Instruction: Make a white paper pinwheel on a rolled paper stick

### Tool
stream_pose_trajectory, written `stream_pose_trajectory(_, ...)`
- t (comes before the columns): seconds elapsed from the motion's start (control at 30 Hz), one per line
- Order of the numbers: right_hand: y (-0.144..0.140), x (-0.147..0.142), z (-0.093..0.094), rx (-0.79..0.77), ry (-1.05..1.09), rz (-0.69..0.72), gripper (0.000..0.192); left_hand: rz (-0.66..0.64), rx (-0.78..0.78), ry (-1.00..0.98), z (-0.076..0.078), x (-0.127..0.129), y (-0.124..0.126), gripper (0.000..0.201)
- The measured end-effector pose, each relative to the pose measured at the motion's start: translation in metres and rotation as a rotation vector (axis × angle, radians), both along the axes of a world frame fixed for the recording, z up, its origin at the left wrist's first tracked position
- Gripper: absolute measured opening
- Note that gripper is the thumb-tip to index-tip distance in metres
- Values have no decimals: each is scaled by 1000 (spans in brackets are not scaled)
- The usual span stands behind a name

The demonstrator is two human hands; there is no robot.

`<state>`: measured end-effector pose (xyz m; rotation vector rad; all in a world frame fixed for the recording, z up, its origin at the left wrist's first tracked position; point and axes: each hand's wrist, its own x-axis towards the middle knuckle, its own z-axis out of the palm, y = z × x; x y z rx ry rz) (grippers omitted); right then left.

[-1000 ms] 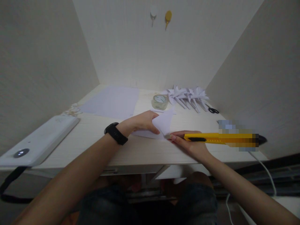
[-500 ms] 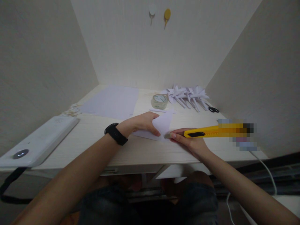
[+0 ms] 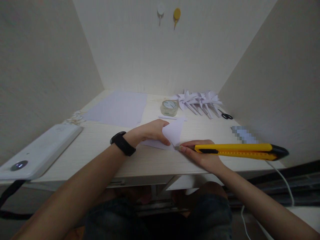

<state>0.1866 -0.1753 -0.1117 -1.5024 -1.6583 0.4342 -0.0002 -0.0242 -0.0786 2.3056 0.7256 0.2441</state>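
A small piece of white paper (image 3: 175, 129) lies near the front of the desk. My left hand (image 3: 156, 130), with a black watch on its wrist, holds this paper down, thumb and forefinger spread over its left part. The palm hides some of the paper. In my right hand (image 3: 200, 156) is a yellow utility knife (image 3: 232, 150), gripped close to its blade end. The blade tip touches or almost touches the paper's lower right corner; the handle points out to the right. A thin rolled paper stick (image 3: 168, 117) rests just beyond the paper.
A roll of clear tape (image 3: 169, 108) stands behind my hands. Several paper pinwheels (image 3: 200, 100) lie at the back right, beside black scissors (image 3: 226, 116). A large white sheet (image 3: 117, 108) covers the back left. At the left edge sits a white device (image 3: 42, 146). A blurred-out object (image 3: 243, 134) lies right.
The knife's handle end has swung down and towards me, and its blade has shifted slightly at the paper's corner. My left hand keeps its place on the paper.
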Motion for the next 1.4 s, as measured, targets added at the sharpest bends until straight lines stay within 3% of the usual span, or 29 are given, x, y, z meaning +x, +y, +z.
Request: stream_pose_trajectory(1.4,-1,-1,-3,25,-67,-6,19,-22,-14,-19,-2,0,2,49)
